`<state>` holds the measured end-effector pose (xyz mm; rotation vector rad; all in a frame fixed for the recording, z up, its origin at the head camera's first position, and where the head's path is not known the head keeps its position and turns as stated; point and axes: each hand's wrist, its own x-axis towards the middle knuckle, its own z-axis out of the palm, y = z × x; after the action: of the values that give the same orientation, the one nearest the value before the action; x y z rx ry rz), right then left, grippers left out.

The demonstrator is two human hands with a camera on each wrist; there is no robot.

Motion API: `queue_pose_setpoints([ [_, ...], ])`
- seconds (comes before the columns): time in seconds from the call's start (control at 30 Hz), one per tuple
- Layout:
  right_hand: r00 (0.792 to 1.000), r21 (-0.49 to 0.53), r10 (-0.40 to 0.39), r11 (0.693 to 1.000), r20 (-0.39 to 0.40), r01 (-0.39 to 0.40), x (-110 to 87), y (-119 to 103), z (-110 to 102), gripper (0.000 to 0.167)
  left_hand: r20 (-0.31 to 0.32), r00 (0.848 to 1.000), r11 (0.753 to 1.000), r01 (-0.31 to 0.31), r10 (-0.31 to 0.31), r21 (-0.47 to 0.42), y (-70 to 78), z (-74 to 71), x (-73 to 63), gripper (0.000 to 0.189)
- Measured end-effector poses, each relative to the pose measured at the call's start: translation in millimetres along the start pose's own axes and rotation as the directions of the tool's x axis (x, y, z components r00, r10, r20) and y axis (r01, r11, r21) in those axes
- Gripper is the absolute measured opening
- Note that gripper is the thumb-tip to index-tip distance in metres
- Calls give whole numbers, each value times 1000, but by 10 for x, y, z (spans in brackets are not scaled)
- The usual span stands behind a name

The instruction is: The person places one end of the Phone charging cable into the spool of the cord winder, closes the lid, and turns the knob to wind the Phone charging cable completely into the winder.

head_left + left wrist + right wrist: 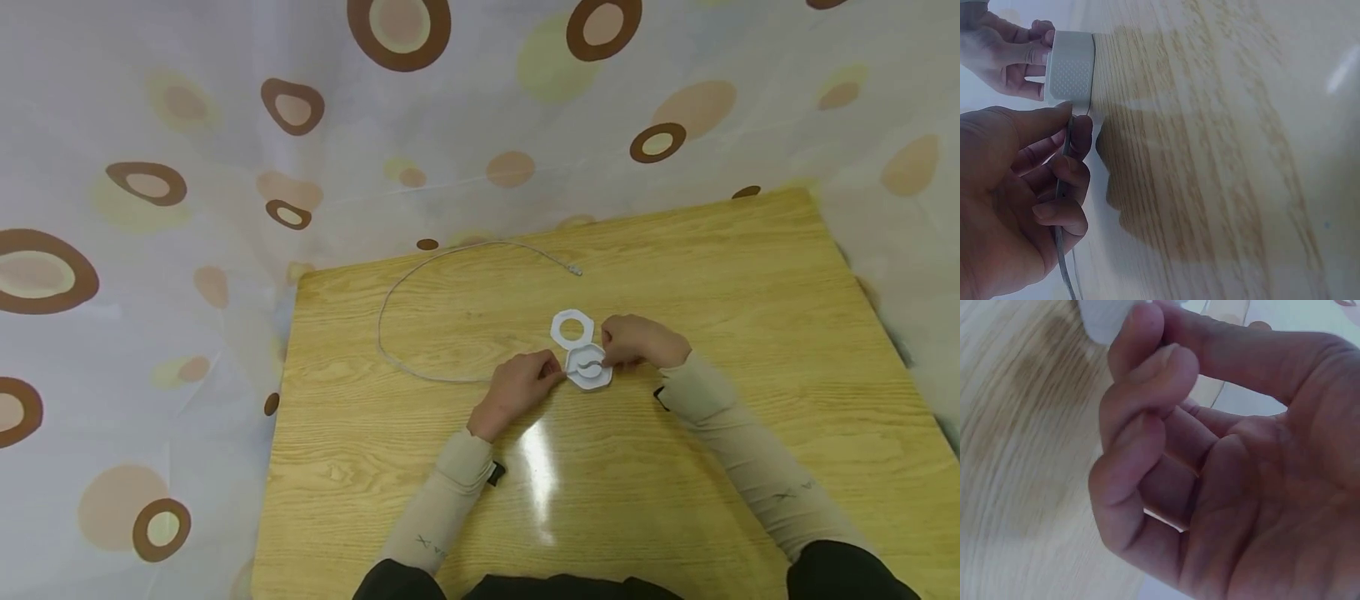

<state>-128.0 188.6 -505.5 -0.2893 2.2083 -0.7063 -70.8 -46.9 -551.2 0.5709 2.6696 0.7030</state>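
A white octagonal plastic case lies on the wooden table with its ring-shaped lid folded back beyond it. A thin white cable runs in a wide loop on the left to the left hand. Thumb and forefinger of that hand pinch the cable right beside the textured wall of the case. On the opposite side, the right hand has its thumb and forefinger together at the case's right rim, gripping it there. Its other fingers are curled. Inside the case shows a curved white part.
The cable's plug lies on the table past the lid. A patterned cloth hangs behind the table's far edge and down its sides. Light reflects off the tabletop between the forearms.
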Motion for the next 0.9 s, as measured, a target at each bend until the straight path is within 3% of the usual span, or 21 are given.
queue_pose_setpoints([
  [0.17, 997, 53, -57, 997, 53, 55, 36, 164, -27, 20, 0, 1000, 1000, 7, -7, -1, -6, 8, -2, 20],
  [0.43, 979, 316, -154, 943, 136, 105, 62, 399, -48, 21, -1, 1000, 999, 13, -13, -33, -11, 12, -4, 19],
  [0.9, 980, 378, -155, 921, 126, 97, 45, 434, -30, 28, 14, 1000, 996, 24, -23, -89, -78, 40, -26, 21],
])
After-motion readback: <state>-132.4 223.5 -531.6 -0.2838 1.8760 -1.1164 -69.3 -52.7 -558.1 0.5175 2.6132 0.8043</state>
